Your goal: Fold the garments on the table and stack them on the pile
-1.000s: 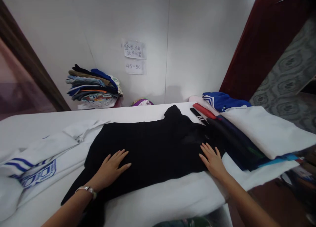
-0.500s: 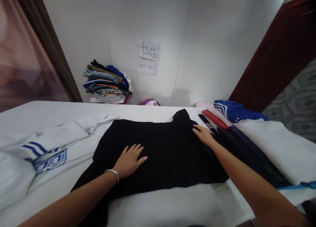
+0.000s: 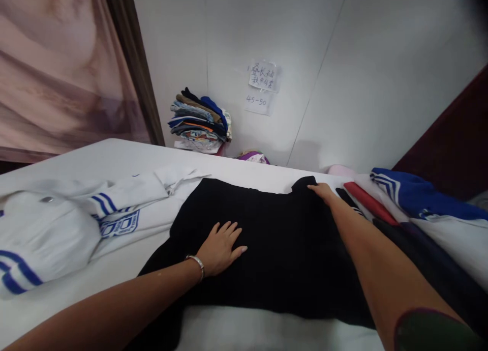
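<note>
A black long-sleeved top (image 3: 267, 259) lies spread over the white table in front of me, its surface mostly smooth. Near its middle, my left hand (image 3: 221, 246) rests flat with the fingers spread, a silver bracelet on the wrist. At the far right edge of the top, my right hand (image 3: 323, 192) has its fingers drawn together on the cloth, beside a small folded flap that sticks out past the edge. From the left side, a black sleeve runs down under my left forearm toward the near edge.
White clothing with blue stripes (image 3: 57, 234) lies to the left. On the right are a red item (image 3: 369, 203), a blue striped garment (image 3: 423, 193) and dark cloth. A stack of folded clothes (image 3: 200, 122) stands beyond the white table (image 3: 125, 155), below handwritten paper signs (image 3: 263, 76) on the wall.
The view has swung to the right side's loss, so everything sits further right. My right hand has closed on the top's far edge, and the flap there is folded lower. My left hand stays flat.
</note>
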A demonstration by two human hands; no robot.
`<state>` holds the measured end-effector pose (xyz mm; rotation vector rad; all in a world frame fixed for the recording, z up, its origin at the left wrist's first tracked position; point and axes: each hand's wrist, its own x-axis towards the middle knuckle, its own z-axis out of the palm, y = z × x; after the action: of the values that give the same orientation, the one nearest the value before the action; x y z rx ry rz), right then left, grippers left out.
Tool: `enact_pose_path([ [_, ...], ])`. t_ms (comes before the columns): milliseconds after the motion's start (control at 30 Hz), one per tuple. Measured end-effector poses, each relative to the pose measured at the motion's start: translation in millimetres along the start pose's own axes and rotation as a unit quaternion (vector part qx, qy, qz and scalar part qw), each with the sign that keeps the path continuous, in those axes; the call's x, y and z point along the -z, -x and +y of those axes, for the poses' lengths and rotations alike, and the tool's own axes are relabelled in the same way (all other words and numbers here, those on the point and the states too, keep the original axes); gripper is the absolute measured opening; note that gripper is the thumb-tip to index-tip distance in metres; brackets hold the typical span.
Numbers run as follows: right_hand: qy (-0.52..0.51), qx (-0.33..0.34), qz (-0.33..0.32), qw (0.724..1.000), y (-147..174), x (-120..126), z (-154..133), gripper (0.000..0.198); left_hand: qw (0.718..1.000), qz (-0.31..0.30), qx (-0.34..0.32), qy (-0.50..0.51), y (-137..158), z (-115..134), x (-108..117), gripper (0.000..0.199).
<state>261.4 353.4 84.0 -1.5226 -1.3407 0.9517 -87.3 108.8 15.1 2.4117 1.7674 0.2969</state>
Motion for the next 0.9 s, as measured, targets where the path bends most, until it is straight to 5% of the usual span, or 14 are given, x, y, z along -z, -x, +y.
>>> enact_pose_path([
  [267, -0.228, 0.021, -0.088, 0.969, 87, 66, 1, 0.033, 1.000, 0.014, -0.004, 0.010, 0, -1, -3, 0.067],
  [400, -0.283, -0.104, -0.137, 0.944, 142, 84, 21, 0.021, 1.000, 0.012, -0.002, -0.001, -2, -1, -2, 0.066],
  [500, -0.244, -0.225, -0.142, 0.932, 162, 77, 28, 0.034, 1.000, 0.007, -0.003, -0.010, -2, 0, 0, 0.066],
  [600, -0.208, -0.277, -0.159, 0.925, 172, 63, 28, 0.038, 1.000, 0.007, -0.004, -0.010, -2, 1, 3, 0.065],
  [700, -0.158, -0.222, -0.109, 0.956, 184, 51, 27, 0.032, 1.000, 0.005, -0.002, -0.011, -2, 2, 4, 0.065],
  [800, -0.058, -0.066, -0.030, 0.996, 204, 45, 30, 0.031, 1.000, 0.006, -0.001, -0.014, -2, 1, 3, 0.064],
  [900, 0.017, 0.085, -0.052, 0.995, 231, 46, 38, 0.037, 1.000, 0.014, -0.004, -0.009, -2, 0, 0, 0.064],
])
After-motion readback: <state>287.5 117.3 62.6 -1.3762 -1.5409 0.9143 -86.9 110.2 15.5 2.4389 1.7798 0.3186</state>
